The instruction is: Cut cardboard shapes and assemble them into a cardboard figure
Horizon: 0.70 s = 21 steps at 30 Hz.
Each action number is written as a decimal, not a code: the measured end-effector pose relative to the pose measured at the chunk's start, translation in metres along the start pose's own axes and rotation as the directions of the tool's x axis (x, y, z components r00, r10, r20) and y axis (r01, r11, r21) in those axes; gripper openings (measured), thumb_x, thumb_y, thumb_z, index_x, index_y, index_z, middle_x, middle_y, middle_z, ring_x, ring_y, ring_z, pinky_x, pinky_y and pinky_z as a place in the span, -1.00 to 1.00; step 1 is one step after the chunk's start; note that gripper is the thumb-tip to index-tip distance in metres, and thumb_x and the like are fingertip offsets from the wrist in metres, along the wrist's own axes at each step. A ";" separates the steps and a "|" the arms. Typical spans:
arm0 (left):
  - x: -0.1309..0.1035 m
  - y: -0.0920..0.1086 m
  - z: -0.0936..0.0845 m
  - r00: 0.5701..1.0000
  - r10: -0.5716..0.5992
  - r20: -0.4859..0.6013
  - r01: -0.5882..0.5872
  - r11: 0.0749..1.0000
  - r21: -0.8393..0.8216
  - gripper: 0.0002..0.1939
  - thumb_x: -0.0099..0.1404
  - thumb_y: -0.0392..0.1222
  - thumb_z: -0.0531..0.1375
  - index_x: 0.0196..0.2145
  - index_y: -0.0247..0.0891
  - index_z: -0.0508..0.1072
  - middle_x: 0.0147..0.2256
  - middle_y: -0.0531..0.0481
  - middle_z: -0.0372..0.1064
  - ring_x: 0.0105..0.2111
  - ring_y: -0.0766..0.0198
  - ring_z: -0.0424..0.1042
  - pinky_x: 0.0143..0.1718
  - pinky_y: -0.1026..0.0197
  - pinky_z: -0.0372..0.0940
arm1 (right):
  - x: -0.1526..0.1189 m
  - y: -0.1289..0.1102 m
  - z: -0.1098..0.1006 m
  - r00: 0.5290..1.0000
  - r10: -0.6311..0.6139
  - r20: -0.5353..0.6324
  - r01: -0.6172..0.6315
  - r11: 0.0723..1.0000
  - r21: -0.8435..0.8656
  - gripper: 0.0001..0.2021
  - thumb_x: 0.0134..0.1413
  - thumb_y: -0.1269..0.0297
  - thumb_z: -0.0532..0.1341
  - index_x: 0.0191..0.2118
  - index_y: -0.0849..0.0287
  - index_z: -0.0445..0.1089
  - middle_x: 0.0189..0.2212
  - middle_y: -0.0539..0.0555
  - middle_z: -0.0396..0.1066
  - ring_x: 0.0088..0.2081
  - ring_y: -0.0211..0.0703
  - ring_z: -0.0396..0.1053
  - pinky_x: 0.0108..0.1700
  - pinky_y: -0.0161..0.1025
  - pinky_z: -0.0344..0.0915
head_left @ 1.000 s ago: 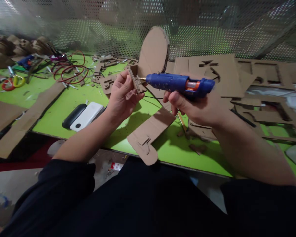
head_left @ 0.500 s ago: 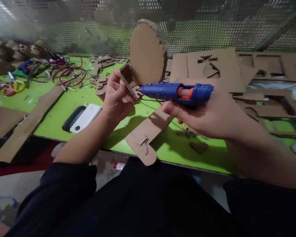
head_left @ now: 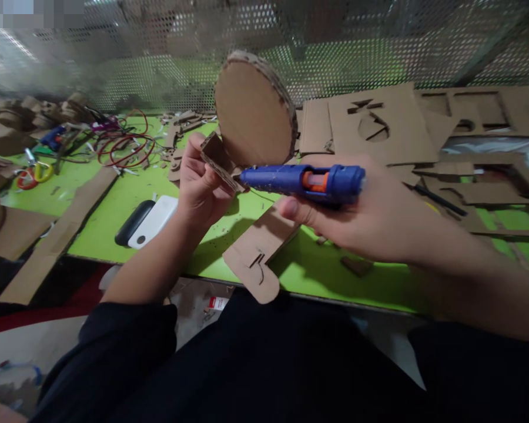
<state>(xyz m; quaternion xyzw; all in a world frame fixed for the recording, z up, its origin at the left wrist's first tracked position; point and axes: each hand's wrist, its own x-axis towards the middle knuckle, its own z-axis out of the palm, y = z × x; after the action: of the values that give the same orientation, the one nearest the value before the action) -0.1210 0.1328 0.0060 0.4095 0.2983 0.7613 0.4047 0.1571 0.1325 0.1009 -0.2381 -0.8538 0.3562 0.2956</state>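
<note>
The small cardboard piece (head_left: 218, 157) is held above the green table (head_left: 207, 238) by the left hand (head_left: 200, 191), in front of a big cardboard circle (head_left: 255, 114). The blue glue gun (head_left: 273, 178) is gripped by the right hand (head_left: 357, 226), and its tip is pointed at the small cardboard piece. A cardboard strip (head_left: 258, 252) is seen below.

The left hand (head_left: 203, 188) pinches at ten o'clock, while the right hand (head_left: 357, 220) curls closed at three o'clock.
</note>
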 end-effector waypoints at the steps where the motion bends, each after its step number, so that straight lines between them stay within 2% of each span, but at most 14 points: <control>1: 0.000 0.001 0.001 1.000 0.019 0.012 -0.019 1.000 0.003 -0.45 0.22 0.13 0.74 -0.10 -0.01 0.53 -0.32 0.13 0.55 -0.27 0.22 0.70 -0.14 0.25 0.66 | 0.001 0.000 0.000 1.000 0.002 0.006 -0.002 1.000 0.014 -0.54 0.45 -0.14 0.50 -0.34 0.07 0.48 -0.58 -0.13 0.28 -0.59 -0.34 0.20 -0.57 -0.28 0.04; 3: 0.001 0.002 0.003 0.998 0.053 0.034 -0.054 0.999 0.000 -0.33 0.06 0.17 0.80 -0.22 -0.05 0.46 -0.38 0.16 0.50 -0.37 0.27 0.62 -0.14 0.24 0.68 | 0.002 -0.001 0.001 1.000 0.005 0.020 -0.006 0.999 0.047 -0.53 0.44 -0.13 0.51 -0.36 0.07 0.45 -0.59 -0.13 0.29 -0.59 -0.34 0.20 -0.57 -0.28 0.03; 5: 0.001 0.003 0.004 0.997 0.063 0.047 -0.064 0.998 -0.001 -0.27 0.00 0.19 0.82 -0.26 -0.08 0.42 -0.40 0.18 0.47 -0.41 0.30 0.57 -0.14 0.23 0.69 | 0.003 -0.002 0.002 1.000 0.015 0.019 -0.016 0.997 0.073 -0.51 0.42 -0.11 0.51 -0.39 0.07 0.41 -0.60 -0.13 0.28 -0.60 -0.34 0.18 -0.56 -0.28 0.02; 10: 0.001 0.001 0.004 0.995 0.089 0.036 -0.087 0.995 -0.043 -0.26 0.01 0.14 0.83 -0.23 -0.10 0.42 -0.33 0.18 0.51 -0.32 0.29 0.67 -0.14 0.27 0.68 | 0.002 -0.003 0.002 0.999 0.048 0.008 -0.048 0.992 0.120 -0.49 0.36 -0.09 0.56 -0.42 0.07 0.37 -0.60 -0.15 0.22 -0.60 -0.37 0.12 -0.57 -0.30 0.00; 15: 0.000 -0.001 0.002 0.997 0.074 0.035 -0.071 0.995 -0.065 -0.28 0.05 0.07 0.82 -0.23 -0.11 0.39 -0.32 0.18 0.53 -0.33 0.31 0.69 -0.10 0.27 0.71 | 0.001 -0.004 0.003 0.996 0.084 0.035 -0.088 0.987 0.135 -0.47 0.36 -0.19 0.57 -0.35 0.08 0.43 -0.54 -0.12 0.34 -0.56 -0.35 0.20 -0.56 -0.32 0.03; 18: 0.000 -0.003 0.001 0.999 0.052 -0.001 -0.052 0.998 -0.030 -0.33 0.18 0.01 0.77 -0.21 -0.10 0.34 -0.31 0.19 0.53 -0.32 0.31 0.70 -0.18 0.30 0.67 | 0.001 -0.004 0.003 0.994 0.099 0.043 -0.104 0.982 0.154 -0.42 0.29 -0.22 0.63 -0.39 0.09 0.41 -0.53 -0.10 0.35 -0.53 -0.33 0.23 -0.55 -0.31 0.05; 21: 0.000 -0.004 0.000 0.998 0.060 0.001 -0.060 0.998 -0.017 -0.31 0.17 0.07 0.77 -0.19 -0.08 0.33 -0.33 0.22 0.50 -0.36 0.33 0.68 -0.29 0.34 0.62 | 0.001 -0.006 0.002 0.995 0.091 0.039 -0.095 0.984 0.148 -0.37 0.25 -0.22 0.67 -0.43 0.09 0.35 -0.52 -0.07 0.36 -0.51 -0.31 0.22 -0.51 -0.28 0.05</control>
<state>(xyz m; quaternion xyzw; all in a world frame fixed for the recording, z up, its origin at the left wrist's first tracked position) -0.1192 0.1350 0.0025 0.4151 0.2790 0.7754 0.3854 0.1542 0.1284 0.1042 -0.2490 -0.8173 0.4366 0.2819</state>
